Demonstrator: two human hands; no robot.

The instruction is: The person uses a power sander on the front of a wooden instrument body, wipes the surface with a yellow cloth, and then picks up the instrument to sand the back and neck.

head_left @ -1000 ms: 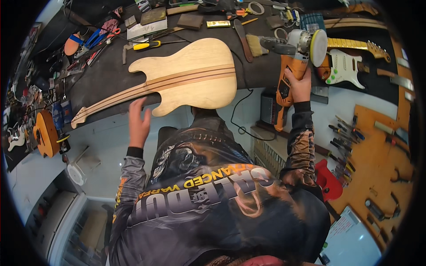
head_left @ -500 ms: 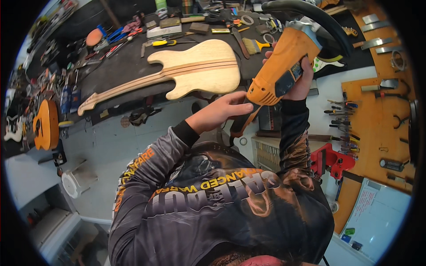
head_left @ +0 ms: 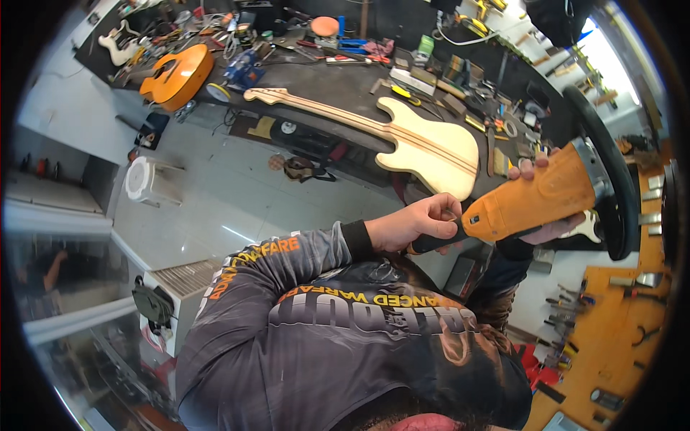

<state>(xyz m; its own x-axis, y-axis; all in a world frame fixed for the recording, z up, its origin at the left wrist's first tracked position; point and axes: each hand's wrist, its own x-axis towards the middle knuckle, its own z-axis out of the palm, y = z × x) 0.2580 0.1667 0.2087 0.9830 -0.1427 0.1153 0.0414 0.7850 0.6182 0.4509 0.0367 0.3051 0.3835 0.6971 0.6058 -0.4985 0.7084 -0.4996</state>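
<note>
I hold a large orange power polisher (head_left: 539, 190) across the right side of the view, its metal head and curved black loop handle (head_left: 624, 215) pointing away to the right. My right hand (head_left: 530, 169) is wrapped round its body, with fingertips showing above and the rest partly hidden beneath. At the rear end, my left hand (head_left: 420, 223) closes thumb and fingers round the black rear handle (head_left: 431, 243). Beyond the tool, an unpainted electric guitar (head_left: 431, 147) with dark centre stripes lies on the dark workbench (head_left: 316, 80).
An orange acoustic guitar (head_left: 188, 75) leans at the bench's left part. Hand tools, a brush and blocks crowd the bench's back. A white stool (head_left: 149, 179) stands on the floor at left. Tools hang on the wooden board (head_left: 611, 323) at right.
The polisher has swung from steeply tilted to nearly level, its head now to the right. My left hand has shifted onto its rear handle. The view has turned leftward.
</note>
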